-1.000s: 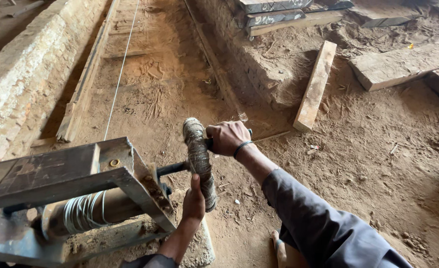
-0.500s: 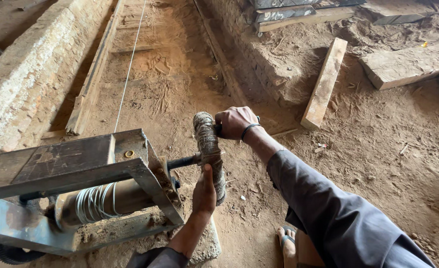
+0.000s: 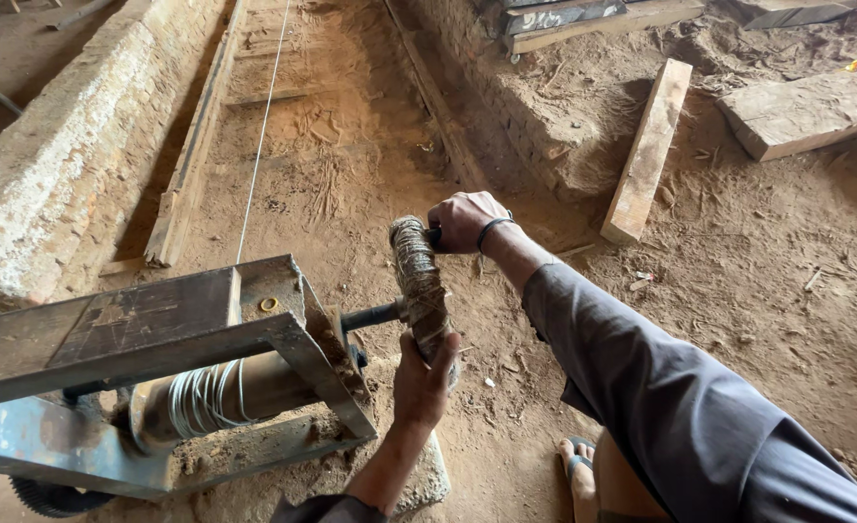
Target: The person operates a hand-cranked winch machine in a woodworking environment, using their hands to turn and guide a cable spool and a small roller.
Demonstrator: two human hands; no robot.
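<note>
Head view: my left hand and right hand both clamp opposite ends of the wrapped crank handle, giving leverage on the wire-wound drum.

Wooden plank lies flat on the dirt floor at upper right, near a flat stone slab. Low brick wall runs along the left edge of a sunken trench, with a long timber strip laid just beside its base. Stacked boards sit at top, beyond a crumbling brick ledge
</note>
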